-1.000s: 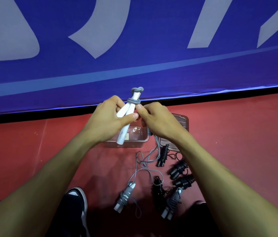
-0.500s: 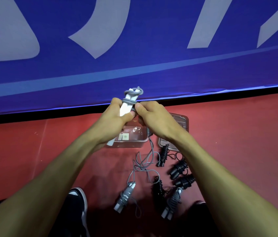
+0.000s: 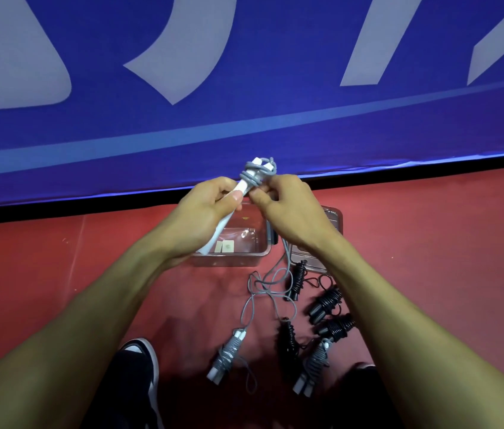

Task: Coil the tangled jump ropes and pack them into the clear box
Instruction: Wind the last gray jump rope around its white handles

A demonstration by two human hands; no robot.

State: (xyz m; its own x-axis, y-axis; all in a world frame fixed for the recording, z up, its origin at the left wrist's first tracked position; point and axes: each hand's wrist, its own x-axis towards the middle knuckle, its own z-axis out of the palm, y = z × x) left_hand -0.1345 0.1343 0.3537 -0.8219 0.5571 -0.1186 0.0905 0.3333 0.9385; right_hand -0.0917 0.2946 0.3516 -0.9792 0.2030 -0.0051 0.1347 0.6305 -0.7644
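Your left hand (image 3: 204, 209) is gripping the white handles (image 3: 246, 182) above the clear box (image 3: 232, 253), while your right hand (image 3: 288, 205) is pinching the grey rope (image 3: 255, 178) looped around their tips.

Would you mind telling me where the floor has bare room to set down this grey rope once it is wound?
Bare red floor lies right of the lid, and more left of the clear box. It is crowded below the box: loose grey cord, black coiled ropes and two grey bundles.
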